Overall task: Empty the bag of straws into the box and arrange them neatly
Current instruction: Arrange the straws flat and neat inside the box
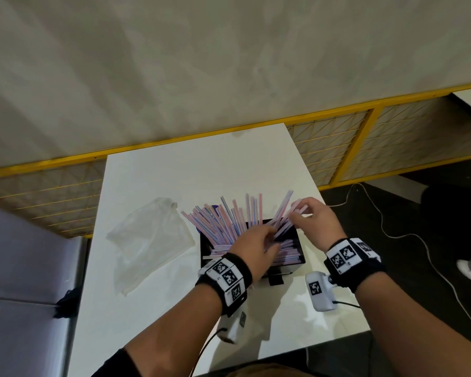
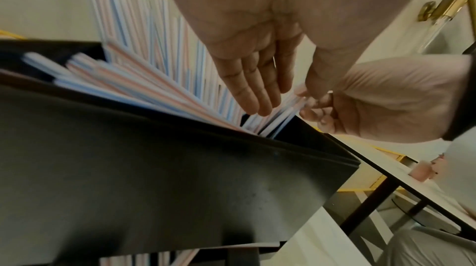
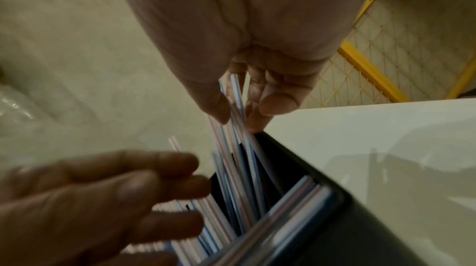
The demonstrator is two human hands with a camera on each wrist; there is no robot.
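Observation:
A black box (image 1: pixel 299 251) stands on the white table (image 1: pixel 174 172), holding several pink-and-blue striped straws (image 1: pixel 218 221) that fan out upward and to the left. The empty clear plastic bag (image 1: pixel 150 240) lies left of the box. My left hand (image 1: pixel 259 240) reaches into the box with straight fingers (image 2: pixel 255 95) against the straws (image 2: pixel 154 50). My right hand (image 1: pixel 314 216), over the box's right rim, pinches a small bunch of straws (image 3: pixel 237 103) between thumb and fingers. Black box wall (image 2: pixel 180 178) fills the left wrist view; its corner (image 3: pixel 360 219) shows in the right wrist view.
A yellow-framed mesh partition (image 1: pixel 365 148) runs behind the table. A purple seat (image 1: pixel 25 268) stands at the left. White cables (image 1: pixel 408 235) trail on the dark floor at the right, past the table's edge.

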